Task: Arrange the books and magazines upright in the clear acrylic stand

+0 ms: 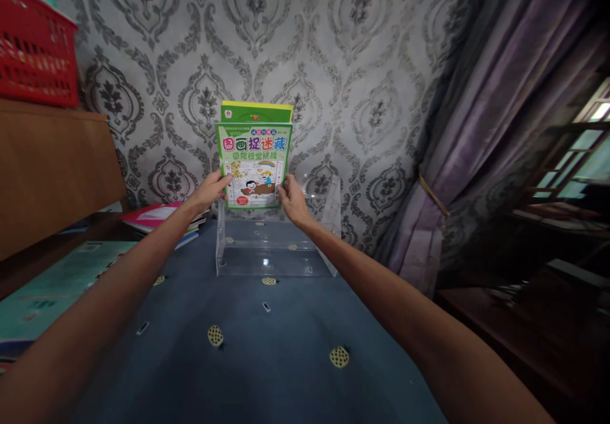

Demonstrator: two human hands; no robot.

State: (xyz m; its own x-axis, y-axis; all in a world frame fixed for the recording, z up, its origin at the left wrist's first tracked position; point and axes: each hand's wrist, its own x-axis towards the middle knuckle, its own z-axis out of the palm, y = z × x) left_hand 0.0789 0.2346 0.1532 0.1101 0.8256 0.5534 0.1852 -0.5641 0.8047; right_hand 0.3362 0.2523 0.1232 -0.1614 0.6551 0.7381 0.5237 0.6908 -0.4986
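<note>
A green picture book (257, 166) with colourful Chinese characters and a cartoon on its cover is held upright between my two hands. My left hand (213, 191) grips its left edge, thumb on the cover. On the opposite edge my right hand (293, 200) is closed, its fingers partly hidden behind. Another green book with a yellow top edge (257, 112) shows above and behind it; what supports that one is hidden. Below the held book stands a clear acrylic rack (267, 262) with stepped shelves, and the book covers part of its upper left.
The rack stands on a blue cloth (286, 373) printed with pineapples, against a patterned wall. To the left are stacked books and papers (150, 216), teal books (71, 278), and a wooden cabinet (57, 170) with a red basket (38, 49) on top. A purple curtain (452, 131) hangs at right.
</note>
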